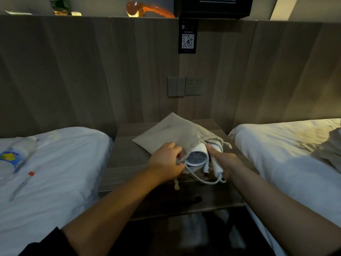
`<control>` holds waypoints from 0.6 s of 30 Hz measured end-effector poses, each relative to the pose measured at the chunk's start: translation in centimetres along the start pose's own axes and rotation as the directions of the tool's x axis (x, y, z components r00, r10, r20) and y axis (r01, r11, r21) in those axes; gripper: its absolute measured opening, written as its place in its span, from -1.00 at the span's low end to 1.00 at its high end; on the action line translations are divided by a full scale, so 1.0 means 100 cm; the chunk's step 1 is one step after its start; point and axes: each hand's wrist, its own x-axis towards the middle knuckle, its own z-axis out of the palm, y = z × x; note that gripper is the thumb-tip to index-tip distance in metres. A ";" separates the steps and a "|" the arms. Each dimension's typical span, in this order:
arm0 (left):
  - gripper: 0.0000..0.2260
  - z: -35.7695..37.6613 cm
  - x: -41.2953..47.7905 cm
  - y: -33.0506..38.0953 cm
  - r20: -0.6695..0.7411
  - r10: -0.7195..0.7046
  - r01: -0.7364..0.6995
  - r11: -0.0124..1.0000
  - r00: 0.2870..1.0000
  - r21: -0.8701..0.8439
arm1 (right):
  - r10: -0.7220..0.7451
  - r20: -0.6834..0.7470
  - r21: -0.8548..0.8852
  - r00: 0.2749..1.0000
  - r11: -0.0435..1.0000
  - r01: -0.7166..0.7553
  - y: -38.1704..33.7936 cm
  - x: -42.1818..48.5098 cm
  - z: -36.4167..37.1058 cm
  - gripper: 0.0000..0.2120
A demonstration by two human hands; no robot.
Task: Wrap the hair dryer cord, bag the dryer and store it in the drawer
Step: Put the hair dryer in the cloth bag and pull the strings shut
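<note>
One white hair dryer (196, 157), round grey mesh grille facing me, sits half inside one beige drawstring bag (173, 132), right between the hands. Left hand (166, 161) pinches the bag's mouth, right hand (225, 161) is wrapped round the dryer's handle. One white cord (201, 179) loops out just below both hands. Way off past the left hand: one water bottle (14, 156), one pen (22, 185).
</note>
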 end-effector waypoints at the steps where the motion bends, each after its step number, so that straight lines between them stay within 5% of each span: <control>1: -0.81 0.000 0.003 0.003 -0.048 -0.029 0.028 0.999 0.998 -0.022 | -0.009 -0.001 -0.018 1.000 1.000 0.009 0.000 -0.002 0.001 -0.20; 5: -0.53 -0.003 0.031 0.022 -0.138 0.027 -0.036 0.997 0.990 -0.067 | -0.040 -0.019 -0.075 0.999 0.996 0.038 -0.001 -0.009 0.003 -0.28; 12: -0.71 0.003 0.089 0.043 0.023 -0.026 0.023 0.990 0.999 0.139 | -0.067 0.027 -0.207 0.997 0.976 0.071 -0.007 -0.011 -0.003 -0.42; 18: -0.81 0.008 0.087 0.039 -0.019 -0.047 0.048 0.998 0.999 0.028 | -0.133 0.110 -0.279 0.985 0.947 0.159 -0.003 -0.009 -0.010 -0.61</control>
